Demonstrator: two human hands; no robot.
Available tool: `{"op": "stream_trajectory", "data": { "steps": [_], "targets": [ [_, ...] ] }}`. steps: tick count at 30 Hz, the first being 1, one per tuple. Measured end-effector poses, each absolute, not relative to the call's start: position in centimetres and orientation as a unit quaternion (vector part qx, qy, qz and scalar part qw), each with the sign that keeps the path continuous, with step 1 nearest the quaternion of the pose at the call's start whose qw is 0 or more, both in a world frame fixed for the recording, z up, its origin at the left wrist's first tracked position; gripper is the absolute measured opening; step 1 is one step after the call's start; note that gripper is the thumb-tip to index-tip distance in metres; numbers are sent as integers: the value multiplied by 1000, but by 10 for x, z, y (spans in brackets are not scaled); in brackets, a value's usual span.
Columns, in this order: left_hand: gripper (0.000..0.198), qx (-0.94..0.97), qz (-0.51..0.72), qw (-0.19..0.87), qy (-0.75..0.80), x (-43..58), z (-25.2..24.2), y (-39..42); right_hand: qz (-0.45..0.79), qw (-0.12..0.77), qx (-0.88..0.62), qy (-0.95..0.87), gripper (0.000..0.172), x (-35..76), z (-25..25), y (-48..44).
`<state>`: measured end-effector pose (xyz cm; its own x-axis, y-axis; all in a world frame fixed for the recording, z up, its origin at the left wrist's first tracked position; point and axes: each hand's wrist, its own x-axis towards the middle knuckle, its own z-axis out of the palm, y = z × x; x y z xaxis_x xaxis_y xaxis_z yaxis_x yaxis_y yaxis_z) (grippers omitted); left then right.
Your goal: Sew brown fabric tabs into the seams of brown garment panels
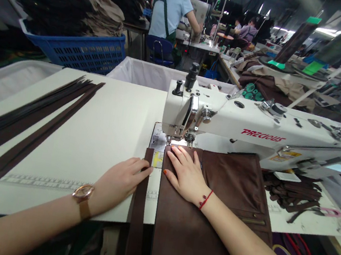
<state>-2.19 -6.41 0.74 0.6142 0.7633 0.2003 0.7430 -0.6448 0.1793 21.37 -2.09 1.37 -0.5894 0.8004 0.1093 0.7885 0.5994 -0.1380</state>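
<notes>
My right hand [184,170] lies flat, fingers stretched, on a dark brown fabric panel [232,184] just in front of the needle of a white sewing machine [254,130]. My left hand [123,180], a watch on its wrist, rests with fingers together on a narrow brown strip [139,208]. That strip runs from the machine bed down over the table's front edge, beside the panel's left edge.
A stack of long dark strips [25,122] lies across the white table [102,125] on the left. Small brown pieces [292,196] are piled at the right. A blue basket [79,50] and a white bin [146,74] stand behind. Other people sit at machines farther back.
</notes>
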Motion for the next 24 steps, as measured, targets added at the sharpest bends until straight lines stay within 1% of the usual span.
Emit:
{"op": "stream_trajectory", "data": {
  "steps": [2, 6, 9, 12, 17, 21, 24],
  "targets": [
    [35, 898, 156, 16, 411, -26, 4, -54, 40, 77, -447, -891, 53, 214, 15, -21],
    [43, 917, 167, -38, 360, -24, 5, -45, 48, 72, -447, -890, 54, 214, 17, -23],
    [40, 930, 150, -89, 325, -10, 8, -45, 60, 69, -443, -892, 53, 216, 19, -26],
    [37, 931, 125, -120, 320, 4, 5, -43, 74, 68, -444, -890, 53, 217, 19, -28],
    [41, 927, 98, -124, 340, 10, -4, -37, 87, 71, -449, -886, 52, 218, 18, -27],
    [43, 926, 116, -110, 343, 8, -6, -32, 96, 66, -449, -886, 51, 217, 20, -25],
    [45, 924, 134, -119, 338, 7, -7, -30, 102, 62, -450, -885, 51, 216, 21, -24]
  ]
}}
